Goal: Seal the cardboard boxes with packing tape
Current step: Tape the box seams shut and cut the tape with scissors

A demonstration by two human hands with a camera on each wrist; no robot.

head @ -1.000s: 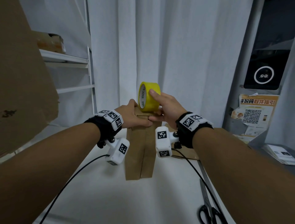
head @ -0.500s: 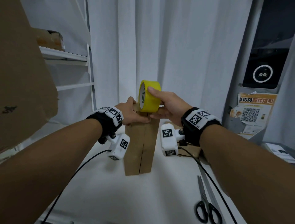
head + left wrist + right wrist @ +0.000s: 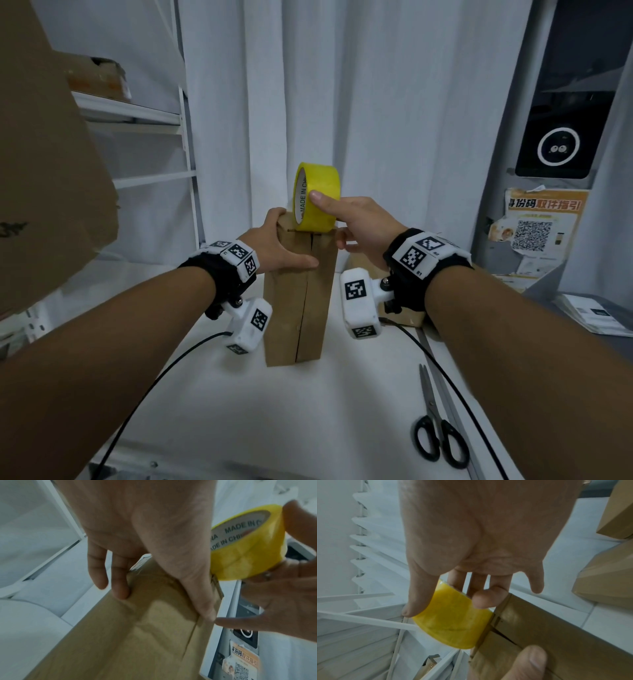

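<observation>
Item: tall cardboard box (image 3: 298, 301), standing upright on white table (image 3: 274, 411), flap seam facing the camera. Left hand (image 3: 274, 246) grips its top left corner, thumb across the front. Right hand (image 3: 359, 226) grips yellow tape roll (image 3: 317, 198), which rests on the box's top edge. Scissors (image 3: 436, 435) lie at right.

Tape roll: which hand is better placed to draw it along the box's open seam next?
Right. The right hand already grips the tape roll at the seam's far end; the left hand holds the box steady.
</observation>
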